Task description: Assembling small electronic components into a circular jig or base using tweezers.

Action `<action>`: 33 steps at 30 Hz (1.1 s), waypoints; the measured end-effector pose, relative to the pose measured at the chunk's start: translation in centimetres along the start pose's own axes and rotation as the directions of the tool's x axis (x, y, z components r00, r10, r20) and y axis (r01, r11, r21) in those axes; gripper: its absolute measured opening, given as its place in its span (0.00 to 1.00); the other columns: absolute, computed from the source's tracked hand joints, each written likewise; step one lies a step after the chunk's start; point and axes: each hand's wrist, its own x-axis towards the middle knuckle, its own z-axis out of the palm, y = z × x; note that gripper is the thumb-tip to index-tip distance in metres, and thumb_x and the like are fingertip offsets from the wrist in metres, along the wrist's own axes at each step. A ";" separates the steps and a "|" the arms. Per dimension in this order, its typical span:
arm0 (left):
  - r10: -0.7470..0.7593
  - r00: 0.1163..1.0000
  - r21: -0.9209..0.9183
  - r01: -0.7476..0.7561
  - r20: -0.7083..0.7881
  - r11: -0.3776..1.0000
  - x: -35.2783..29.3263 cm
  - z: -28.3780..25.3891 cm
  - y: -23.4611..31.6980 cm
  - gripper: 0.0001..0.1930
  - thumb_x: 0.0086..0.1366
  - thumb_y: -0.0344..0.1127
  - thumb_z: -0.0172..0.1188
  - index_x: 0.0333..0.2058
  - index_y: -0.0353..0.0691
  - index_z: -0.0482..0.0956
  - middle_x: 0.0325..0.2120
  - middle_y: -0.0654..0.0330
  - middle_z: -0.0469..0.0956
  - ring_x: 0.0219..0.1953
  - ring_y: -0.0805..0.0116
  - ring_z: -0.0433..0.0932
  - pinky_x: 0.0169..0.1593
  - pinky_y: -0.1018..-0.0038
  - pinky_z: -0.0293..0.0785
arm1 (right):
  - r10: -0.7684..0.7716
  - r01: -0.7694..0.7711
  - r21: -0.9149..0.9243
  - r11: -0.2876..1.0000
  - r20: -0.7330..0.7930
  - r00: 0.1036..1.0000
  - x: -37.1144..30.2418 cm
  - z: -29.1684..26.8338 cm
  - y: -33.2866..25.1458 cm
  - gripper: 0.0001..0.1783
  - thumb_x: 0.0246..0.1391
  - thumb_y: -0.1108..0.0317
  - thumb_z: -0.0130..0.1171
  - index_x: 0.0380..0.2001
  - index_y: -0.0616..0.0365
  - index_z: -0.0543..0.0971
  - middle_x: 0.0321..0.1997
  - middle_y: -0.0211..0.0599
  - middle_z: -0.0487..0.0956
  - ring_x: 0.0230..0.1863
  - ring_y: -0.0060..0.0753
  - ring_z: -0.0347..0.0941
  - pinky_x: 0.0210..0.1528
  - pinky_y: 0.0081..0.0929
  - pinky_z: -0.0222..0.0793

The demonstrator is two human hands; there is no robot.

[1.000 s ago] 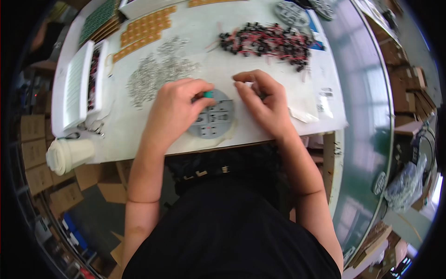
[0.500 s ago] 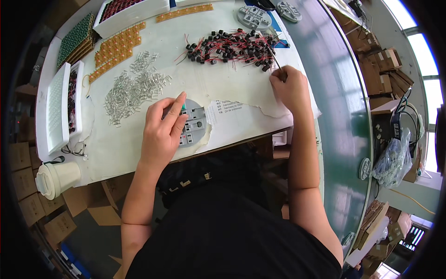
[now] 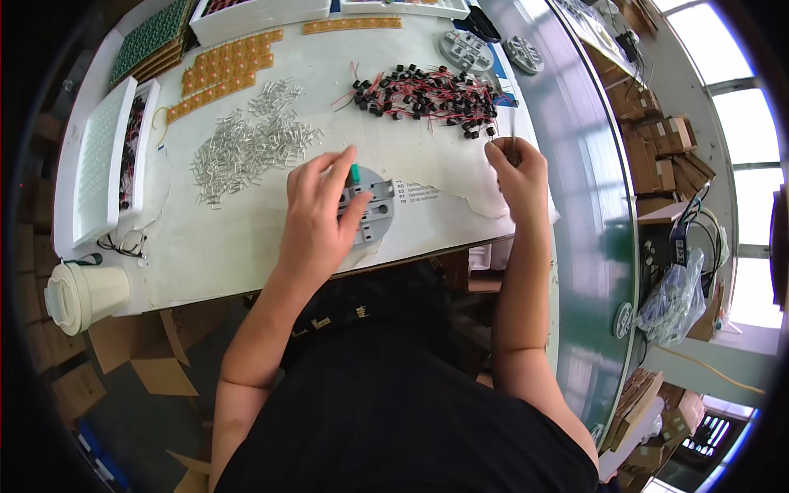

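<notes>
My left hand (image 3: 316,214) lies over a grey round plate (image 3: 378,215) with moulded slots, at the table's near edge. Its fingers are stretched out and the thumb stands apart, reaching onto the plate. A small green piece (image 3: 355,174) shows beside the index finger; what lies beneath the palm is hidden. To the right, my right hand (image 3: 522,172) is closed around a slim metal tool (image 3: 514,123) that points away from me; its exact kind is unclear. Just beyond that hand spreads a pile of small black cylinders with red wires (image 3: 427,94).
Loose clear small tubes (image 3: 251,144) lie in a heap left of centre. Behind them are orange-brown circuit strips (image 3: 230,70). White foam trays (image 3: 107,168) and a lidded white bucket (image 3: 86,292) stand left. More grey round plates (image 3: 465,51) sit at the far right.
The whole view has shifted, with the table things now further right and lower. The tool in my right hand has swung more upright, its tip away from the black cylinders. My left hand stays at the plate.
</notes>
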 end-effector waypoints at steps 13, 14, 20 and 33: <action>-0.248 0.890 -0.815 0.451 0.382 0.365 2.0 -2.4 1.7 0.11 0.71 0.25 0.66 0.49 0.29 0.86 0.40 0.57 0.87 0.39 0.77 0.83 0.43 0.77 0.80 | -0.304 0.228 0.233 0.945 0.383 0.872 -7.6 5.3 -7.1 0.13 0.55 0.74 0.76 0.42 0.63 0.86 0.28 0.24 0.79 0.24 0.12 0.69 0.25 0.17 0.60; -0.264 0.876 -0.761 0.481 0.403 0.435 2.1 -3.1 1.7 0.10 0.71 0.25 0.66 0.48 0.28 0.86 0.37 0.59 0.88 0.35 0.79 0.82 0.41 0.79 0.79 | -0.342 0.255 0.269 0.929 0.357 0.869 -7.3 4.5 -7.9 0.14 0.54 0.74 0.76 0.43 0.62 0.86 0.30 0.26 0.80 0.26 0.14 0.71 0.26 0.19 0.63; -0.180 0.821 -0.600 0.528 0.542 0.601 2.8 -5.4 1.3 0.10 0.71 0.26 0.67 0.46 0.27 0.87 0.32 0.62 0.88 0.30 0.81 0.81 0.37 0.80 0.79 | -0.702 0.580 0.398 0.711 0.357 0.616 -5.2 3.4 -7.9 0.16 0.52 0.78 0.74 0.45 0.62 0.85 0.38 0.33 0.83 0.33 0.27 0.79 0.35 0.26 0.74; -0.010 0.991 -0.098 0.023 0.132 0.995 0.2 -2.7 0.9 0.08 0.63 0.33 0.72 0.34 0.35 0.85 0.36 0.57 0.78 0.42 0.58 0.74 0.48 0.65 0.73 | -0.540 0.486 0.246 0.839 0.258 0.801 -6.9 5.2 -4.6 0.12 0.52 0.82 0.72 0.41 0.63 0.83 0.47 0.37 0.81 0.34 0.27 0.80 0.35 0.26 0.74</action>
